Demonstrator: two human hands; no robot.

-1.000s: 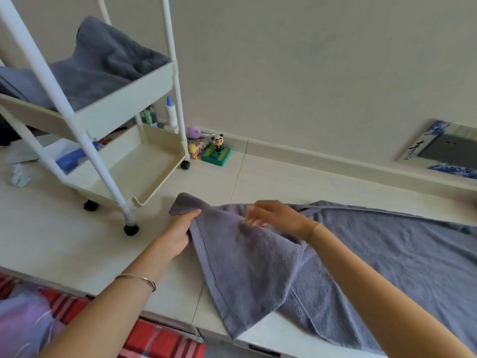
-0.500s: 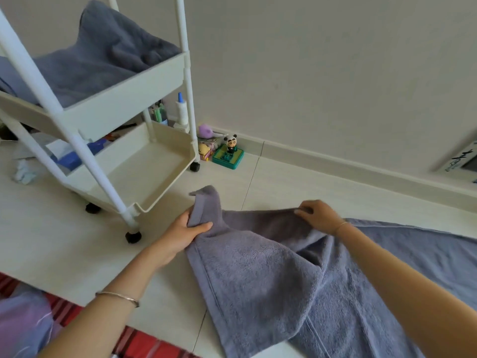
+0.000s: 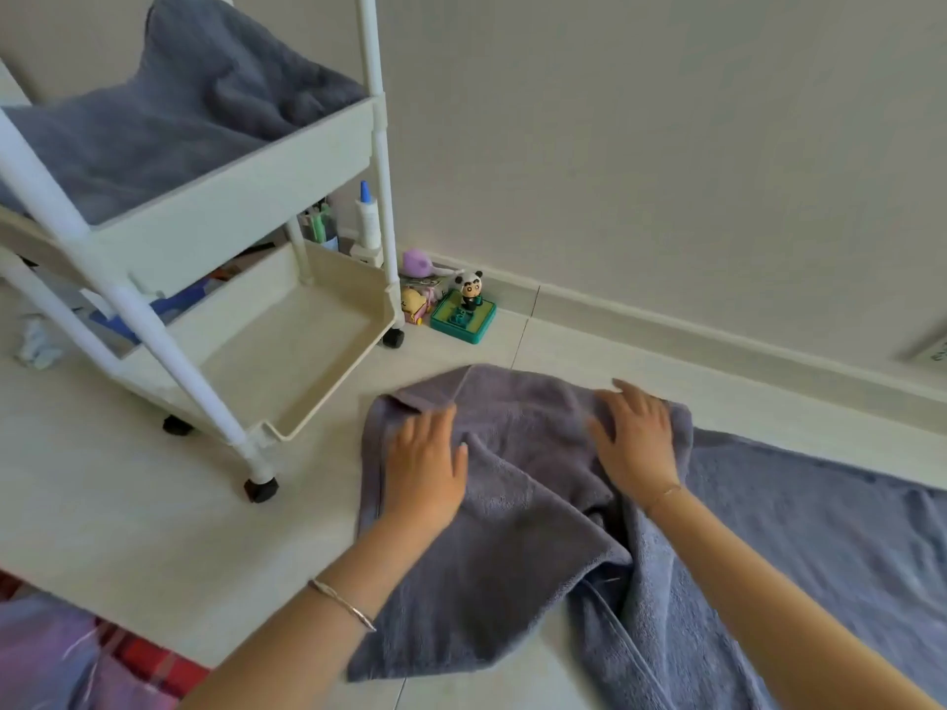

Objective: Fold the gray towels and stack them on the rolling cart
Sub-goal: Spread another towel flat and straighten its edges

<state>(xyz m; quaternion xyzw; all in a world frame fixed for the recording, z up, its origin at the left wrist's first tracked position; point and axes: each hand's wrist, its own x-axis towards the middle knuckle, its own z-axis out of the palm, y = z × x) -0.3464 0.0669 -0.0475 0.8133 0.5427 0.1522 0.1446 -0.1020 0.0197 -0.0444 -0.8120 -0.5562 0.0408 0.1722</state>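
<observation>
A gray towel (image 3: 522, 545) lies on the pale floor, its left end folded over onto itself, the rest stretching away to the right. My left hand (image 3: 428, 466) lies flat on the folded part near its left edge, fingers straight. My right hand (image 3: 635, 438) presses flat on the fold's far right corner. The white rolling cart (image 3: 287, 181) stands to the left; another gray towel (image 3: 169, 115) sits crumpled in its upper tray. The lower tray (image 3: 287, 351) holds nothing where it shows.
Small toys, among them a panda figure on a green box (image 3: 464, 312), and a bottle (image 3: 368, 220) stand by the wall behind the cart. A red plaid cloth (image 3: 148, 658) lies at the bottom left. Cart wheels (image 3: 261, 489) sit close to the towel's left edge.
Both hands let go of the towel edge they were pinching and now lie flat on the folded-over end. The fold has been laid down toward the wall.
</observation>
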